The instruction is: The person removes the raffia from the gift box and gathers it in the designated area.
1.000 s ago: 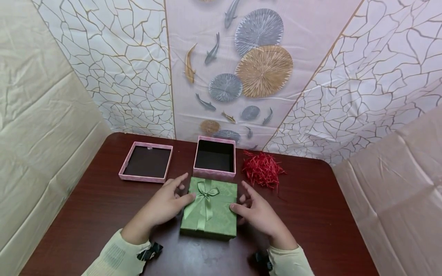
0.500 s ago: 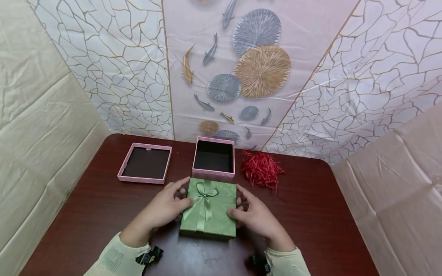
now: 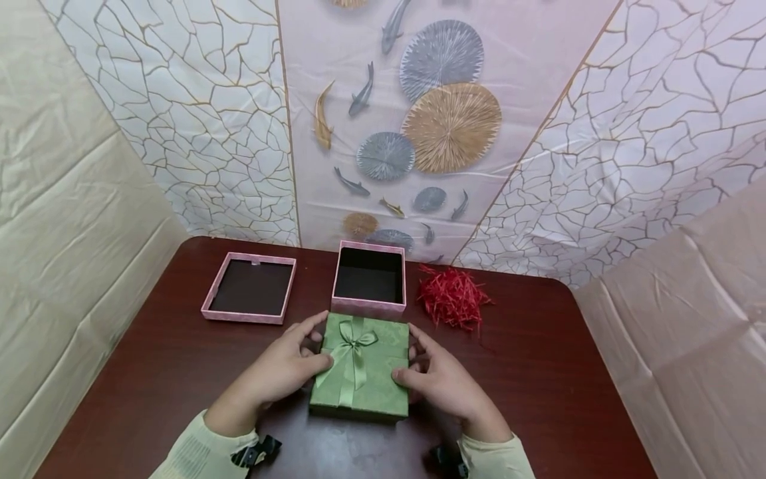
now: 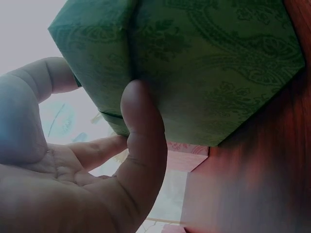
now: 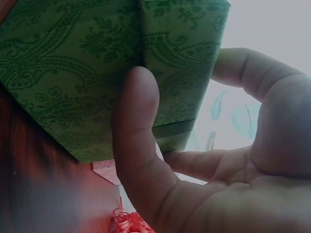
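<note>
A green patterned gift box stands on the table, its lid on and a pale green ribbon bow on top. My left hand grips its left side, thumb on the lid and the index fingertip at the far left corner. On the right side my right hand holds it the same way, thumb over the lid's edge. In the left wrist view a fingertip presses at the seam between lid and base; the right wrist view has a fingertip at the matching seam.
Behind the gift box stands a pink open box with a black inside. A pink lid, inside up, lies to its left. Red shredded paper is heaped to its right. A patterned cloth wall rises behind the dark red table.
Both index fingers have come in from pointing forward to rest at the gift box's far corners. The right thumb has slid slightly toward the body. The gift box stays in nearly the same place.
</note>
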Demonstrator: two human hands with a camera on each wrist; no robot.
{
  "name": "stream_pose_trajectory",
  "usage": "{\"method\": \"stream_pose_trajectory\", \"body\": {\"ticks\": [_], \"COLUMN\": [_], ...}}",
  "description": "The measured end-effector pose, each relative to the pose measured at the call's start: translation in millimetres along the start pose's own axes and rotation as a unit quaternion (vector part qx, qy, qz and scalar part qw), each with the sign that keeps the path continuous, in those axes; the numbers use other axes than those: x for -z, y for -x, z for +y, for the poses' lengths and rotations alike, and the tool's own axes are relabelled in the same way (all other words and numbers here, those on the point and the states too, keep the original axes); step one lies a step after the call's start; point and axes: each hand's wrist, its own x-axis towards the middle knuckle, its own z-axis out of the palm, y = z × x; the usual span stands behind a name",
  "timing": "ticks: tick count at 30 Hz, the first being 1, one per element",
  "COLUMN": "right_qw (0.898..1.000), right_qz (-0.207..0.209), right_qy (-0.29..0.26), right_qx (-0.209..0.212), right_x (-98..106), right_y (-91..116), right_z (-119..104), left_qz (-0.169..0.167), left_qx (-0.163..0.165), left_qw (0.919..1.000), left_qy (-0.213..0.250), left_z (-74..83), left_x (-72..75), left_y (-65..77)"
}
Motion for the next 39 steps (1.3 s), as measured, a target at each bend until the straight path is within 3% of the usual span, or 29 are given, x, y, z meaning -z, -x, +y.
{"method": "stream_pose_trajectory", "body": {"ticks": [7, 22, 39], "right_qw": [1.0, 0.999, 1.0], "right_qz": [-0.016, -0.003, -0.002], "right_qy": [-0.015, 0.027, 0.01], "right_qx": [0.011, 0.017, 0.019], "right_x": [-2.0, -1.4, -1.0], "right_y": [2.2, 2.8, 4.5], "right_z": [0.6, -1.0, -0.9], "left_qz": [0.003, 0.006, 0.009], "left_qx": [0.0, -0.005, -0.007], "left_qw": [1.0, 0.9999, 0.9996], "left_qy": [-0.001, -0.008, -0.026], "left_z": [0.8, 6.4, 8.7], "left_x": [-1.6, -2.6, -2.2], "left_y": [1.7, 5.0, 6.3]}}
